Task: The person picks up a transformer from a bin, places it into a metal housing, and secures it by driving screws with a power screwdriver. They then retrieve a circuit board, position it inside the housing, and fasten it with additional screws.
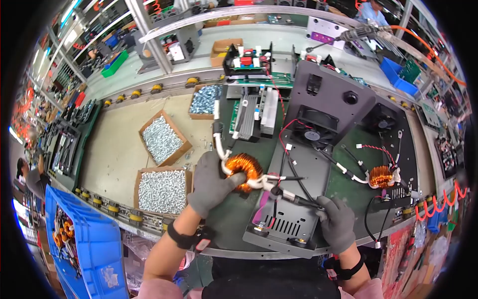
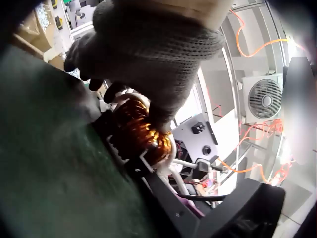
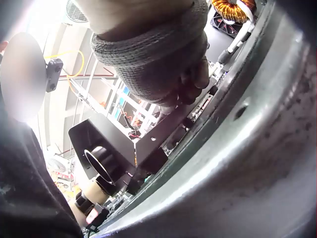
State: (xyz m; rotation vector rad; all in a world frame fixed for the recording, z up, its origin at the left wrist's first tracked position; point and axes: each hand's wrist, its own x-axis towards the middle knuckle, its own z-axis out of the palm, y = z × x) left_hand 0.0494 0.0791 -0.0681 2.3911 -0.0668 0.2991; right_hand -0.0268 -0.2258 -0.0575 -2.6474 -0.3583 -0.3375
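My gloved left hand (image 1: 210, 185) grips a copper-wound ring coil (image 1: 245, 168) with white-sleeved leads, its thumb lying across the winding. In the left wrist view the same coil (image 2: 141, 131) shows under the glove's fingers. One of its leads, a black-ended cable (image 1: 295, 197), stretches over the grey metal chassis (image 1: 279, 234) toward the right. At that cable's end my gloved right hand (image 1: 338, 225) pinches with thumb and fingers, near the chassis's side edge. The right wrist view shows these fingers (image 3: 195, 82) curled, their tips partly hidden. An upright chassis panel (image 1: 328, 97) carries a black fan (image 1: 314, 127).
Boxes of screws (image 1: 162, 190) stand on the left of the bench. A second chassis with another copper coil (image 1: 381, 176) lies to the right. Circuit boards with heat sinks (image 1: 254, 112) sit at the back. A blue crate (image 1: 99, 244) is at lower left; an electric screwdriver (image 1: 356, 34) hangs above.
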